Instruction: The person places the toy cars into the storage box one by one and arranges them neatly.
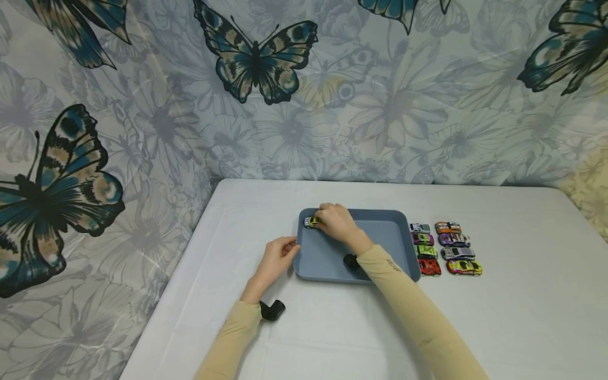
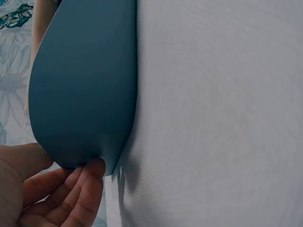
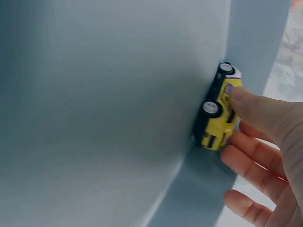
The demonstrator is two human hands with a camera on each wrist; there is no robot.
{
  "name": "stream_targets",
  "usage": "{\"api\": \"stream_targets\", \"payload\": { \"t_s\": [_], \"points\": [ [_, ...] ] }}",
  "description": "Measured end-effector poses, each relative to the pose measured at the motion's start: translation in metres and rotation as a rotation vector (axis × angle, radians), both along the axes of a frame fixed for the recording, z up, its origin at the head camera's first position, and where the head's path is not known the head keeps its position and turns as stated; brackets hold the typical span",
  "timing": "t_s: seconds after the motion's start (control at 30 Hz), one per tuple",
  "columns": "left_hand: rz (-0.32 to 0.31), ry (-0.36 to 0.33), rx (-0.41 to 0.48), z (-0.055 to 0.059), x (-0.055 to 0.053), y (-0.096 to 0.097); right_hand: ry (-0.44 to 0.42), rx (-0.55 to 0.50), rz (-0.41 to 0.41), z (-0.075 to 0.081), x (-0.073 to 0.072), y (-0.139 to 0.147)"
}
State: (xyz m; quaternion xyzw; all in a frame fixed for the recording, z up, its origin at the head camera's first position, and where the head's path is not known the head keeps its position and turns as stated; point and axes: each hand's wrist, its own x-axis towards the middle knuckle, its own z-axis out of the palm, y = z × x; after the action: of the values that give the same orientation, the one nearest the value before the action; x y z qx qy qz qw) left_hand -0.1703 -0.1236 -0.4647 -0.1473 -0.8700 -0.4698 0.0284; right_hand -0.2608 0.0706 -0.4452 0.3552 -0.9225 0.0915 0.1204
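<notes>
In the head view a blue-grey tray (image 1: pixel 323 258) lies on the white table. My right hand (image 1: pixel 338 221) reaches across it to the far left corner. There its thumb and fingers pinch a small yellow toy car (image 3: pixel 222 113), which stands by the tray's wall in the right wrist view. At the tray's left edge is my left hand (image 1: pixel 277 258). In the left wrist view its thumb and fingertips (image 2: pixel 97 166) grip the tray's rim.
Several toy cars stand in two columns right of the tray, among them a red car (image 1: pixel 429 267), a yellow-and-red car (image 1: pixel 464 267), a purple car (image 1: pixel 454 239) and an orange car (image 1: pixel 448 227). Behind the white table (image 1: pixel 522 316) hangs a butterfly-print cloth (image 1: pixel 294 132).
</notes>
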Motion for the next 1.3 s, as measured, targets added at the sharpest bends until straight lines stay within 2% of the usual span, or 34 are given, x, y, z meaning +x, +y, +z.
{"api": "stream_targets", "payload": {
  "t_s": [0.2,0.43,0.73,0.97,1.3],
  "points": [
    [0.001,-0.001,-0.004,0.000,-0.001,0.001,0.031,-0.030,-0.003,0.011,0.006,0.010],
    [0.027,-0.019,-0.003,0.001,0.003,0.002,0.070,-0.067,0.001,0.029,0.021,0.032],
    [0.036,-0.014,-0.015,0.001,0.005,0.003,0.115,-0.057,-0.076,0.046,0.045,0.080],
    [0.037,0.005,-0.018,0.001,0.003,0.004,0.150,-0.079,-0.112,0.048,0.058,0.123],
    [0.029,-0.006,-0.010,0.000,0.005,0.004,0.196,-0.081,-0.162,0.038,0.085,0.181]
  ]
}}
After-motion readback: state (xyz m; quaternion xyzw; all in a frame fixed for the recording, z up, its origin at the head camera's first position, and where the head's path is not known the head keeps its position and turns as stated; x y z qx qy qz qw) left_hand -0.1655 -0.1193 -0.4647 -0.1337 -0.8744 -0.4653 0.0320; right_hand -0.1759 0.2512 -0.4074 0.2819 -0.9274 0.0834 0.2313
